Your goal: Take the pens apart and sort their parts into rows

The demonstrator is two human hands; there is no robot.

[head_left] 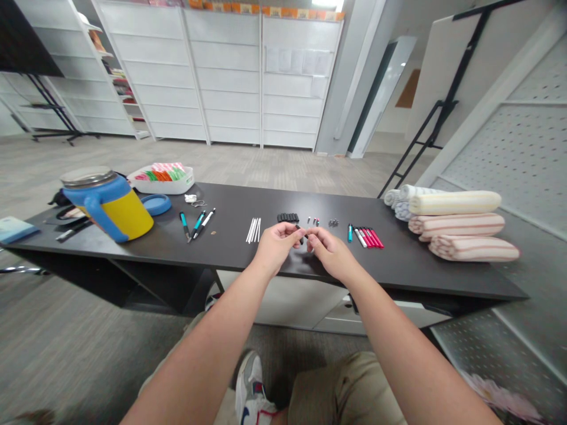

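My left hand [278, 241] and my right hand [328, 249] meet over the front of the black table [230, 248], fingers pinched together on a small black pen part [301, 234] held between them. Just behind the hands lie a row of black pen grips [287, 218], some white refill tubes [254, 230], small tips [313, 221] and springs [333, 222]. Red and teal pen barrels [365, 236] lie to the right. Three assembled pens [195, 225] lie to the left.
A blue and yellow jug [110, 206] stands at the left, with a blue lid [156, 204] and a white tray of coloured packets [162, 177] behind it. Rolled towels [456, 224] are stacked at the right end. White shelving stands across the room.
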